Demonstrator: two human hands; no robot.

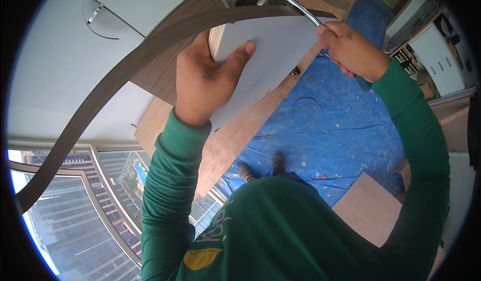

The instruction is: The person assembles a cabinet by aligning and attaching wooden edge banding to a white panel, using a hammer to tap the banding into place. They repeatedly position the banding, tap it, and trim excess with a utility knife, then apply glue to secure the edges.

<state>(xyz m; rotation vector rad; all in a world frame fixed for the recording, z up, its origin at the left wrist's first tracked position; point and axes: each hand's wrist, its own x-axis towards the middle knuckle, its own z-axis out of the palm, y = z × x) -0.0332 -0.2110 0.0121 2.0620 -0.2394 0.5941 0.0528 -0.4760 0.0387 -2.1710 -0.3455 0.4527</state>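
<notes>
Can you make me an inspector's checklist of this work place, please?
Surface: wooden bench, below the pale board.
Job's things: pale board, held tilted; long brown strip running along its top edge; hammer, raised.
Clutter: loose wooden panel on the blue floor sheet.
Hands: left hand grips the pale board; right hand grips the hammer.
Cables: nothing seen for certain.
Surroundings: window at left, white cabinet at right.

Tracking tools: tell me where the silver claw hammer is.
In the head view's upper right, the silver claw hammer is in the right hand and crosses the long brown wood-grain strip.
</notes>
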